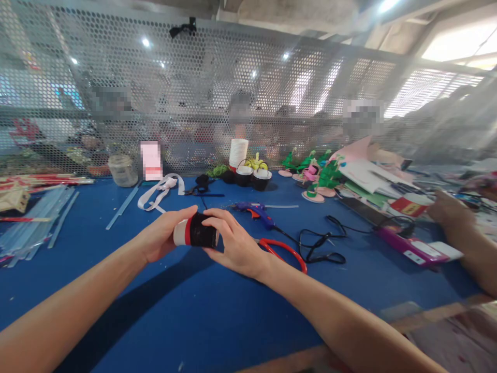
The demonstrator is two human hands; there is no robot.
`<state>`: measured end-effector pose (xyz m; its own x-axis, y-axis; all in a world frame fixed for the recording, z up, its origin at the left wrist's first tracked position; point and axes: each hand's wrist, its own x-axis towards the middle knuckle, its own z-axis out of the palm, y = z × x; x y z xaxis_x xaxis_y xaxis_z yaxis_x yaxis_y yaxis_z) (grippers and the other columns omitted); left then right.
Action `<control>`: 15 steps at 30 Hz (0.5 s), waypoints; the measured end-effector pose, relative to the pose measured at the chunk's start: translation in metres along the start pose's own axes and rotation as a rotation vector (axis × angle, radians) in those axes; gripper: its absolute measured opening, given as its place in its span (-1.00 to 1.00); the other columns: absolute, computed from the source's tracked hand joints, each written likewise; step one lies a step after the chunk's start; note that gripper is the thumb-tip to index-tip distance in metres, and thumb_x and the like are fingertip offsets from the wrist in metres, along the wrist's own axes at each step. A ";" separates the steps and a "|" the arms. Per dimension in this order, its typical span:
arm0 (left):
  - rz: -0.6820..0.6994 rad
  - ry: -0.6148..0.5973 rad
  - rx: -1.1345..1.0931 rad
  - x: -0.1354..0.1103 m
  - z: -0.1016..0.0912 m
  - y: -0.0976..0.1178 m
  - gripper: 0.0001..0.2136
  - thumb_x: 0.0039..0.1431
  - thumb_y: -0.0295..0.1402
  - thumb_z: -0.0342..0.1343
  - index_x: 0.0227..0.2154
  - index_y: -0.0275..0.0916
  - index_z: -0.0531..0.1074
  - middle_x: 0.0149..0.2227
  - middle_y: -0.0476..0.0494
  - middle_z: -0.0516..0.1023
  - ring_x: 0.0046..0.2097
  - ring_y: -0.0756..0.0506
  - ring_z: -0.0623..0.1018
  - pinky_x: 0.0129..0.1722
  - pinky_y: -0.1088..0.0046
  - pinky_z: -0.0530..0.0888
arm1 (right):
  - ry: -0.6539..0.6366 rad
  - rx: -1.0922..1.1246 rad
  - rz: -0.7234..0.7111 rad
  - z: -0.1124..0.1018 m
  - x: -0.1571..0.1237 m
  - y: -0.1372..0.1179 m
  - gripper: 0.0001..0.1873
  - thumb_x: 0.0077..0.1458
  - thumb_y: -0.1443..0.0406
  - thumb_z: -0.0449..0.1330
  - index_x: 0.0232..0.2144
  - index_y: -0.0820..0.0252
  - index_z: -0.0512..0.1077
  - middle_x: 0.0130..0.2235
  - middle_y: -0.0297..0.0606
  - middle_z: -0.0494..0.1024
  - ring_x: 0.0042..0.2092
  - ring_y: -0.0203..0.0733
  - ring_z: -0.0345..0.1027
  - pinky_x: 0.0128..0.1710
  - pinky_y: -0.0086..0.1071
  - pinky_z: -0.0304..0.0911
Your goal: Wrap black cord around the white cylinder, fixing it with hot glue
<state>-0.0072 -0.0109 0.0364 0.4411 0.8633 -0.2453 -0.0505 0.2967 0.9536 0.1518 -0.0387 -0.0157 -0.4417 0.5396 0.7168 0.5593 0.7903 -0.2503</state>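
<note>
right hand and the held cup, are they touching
Touching: the head view shows the right hand curled over the black part of the held cup.

Smooth, bare forearms (pixel 87 290) taper through narrow wrists (pixel 268 267) to a bare left hand (pixel 165 233) and bare right hand (pixel 236 246) with slim fingers (pixel 220 224).

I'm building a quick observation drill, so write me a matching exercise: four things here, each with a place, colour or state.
Things:
1. Scissors
2. Cup
3. Ribbon
4. Glue gun

Descriptions:
A. White, loosely looped
B. Blue-purple, with a black cord
C. Red-handled
D. Held by the left hand and right hand

Pairs: 1-C, 2-D, 3-A, 4-B
</note>
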 end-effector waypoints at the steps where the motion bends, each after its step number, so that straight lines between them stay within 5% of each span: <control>1: 0.014 -0.004 0.019 0.000 0.000 0.000 -0.79 -0.15 -0.25 0.11 -0.59 -0.33 0.37 -0.61 0.01 0.41 -0.54 0.05 0.35 -0.52 0.54 0.23 | -0.003 -0.003 0.001 0.000 0.000 0.000 -0.54 -0.11 0.39 0.10 -0.11 0.16 0.08 -0.04 -0.04 0.19 0.03 -0.08 0.04 -0.05 -0.12 0.09; 6: 0.031 0.061 0.105 0.000 0.001 -0.003 -0.84 -0.21 -0.32 0.13 -0.62 -0.34 0.35 -0.67 0.05 0.36 -0.59 0.07 0.31 -0.57 0.57 0.18 | -0.009 0.065 0.043 -0.001 0.000 -0.002 -0.54 -0.12 0.26 0.16 -0.15 0.17 0.11 -0.05 -0.06 0.20 0.02 -0.10 0.07 -0.04 -0.16 0.09; 11: 0.058 0.132 0.175 -0.003 0.006 -0.004 -0.83 -0.17 -0.32 0.06 -0.70 -0.31 0.31 -0.75 0.11 0.26 -0.66 0.11 0.21 -0.64 0.59 0.10 | 0.075 0.250 0.332 0.001 0.002 -0.005 -0.58 -0.11 0.15 0.14 -0.21 0.21 0.16 -0.18 -0.12 0.31 -0.14 -0.19 0.23 -0.15 -0.27 0.19; 15: 0.095 0.159 0.261 -0.004 0.007 -0.008 -0.81 -0.13 -0.30 0.01 -0.70 -0.30 0.31 -0.73 0.11 0.27 -0.63 0.10 0.20 -0.63 0.58 0.09 | 0.001 0.314 0.476 0.001 0.003 -0.004 -0.62 -0.08 0.19 0.11 -0.19 0.21 0.20 -0.20 -0.16 0.37 -0.20 -0.23 0.27 -0.24 -0.32 0.23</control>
<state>-0.0018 -0.0195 0.0309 0.2985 0.9414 -0.1571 0.1559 0.1143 0.9811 0.1474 -0.0402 -0.0127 -0.1912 0.8572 0.4782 0.4607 0.5085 -0.7274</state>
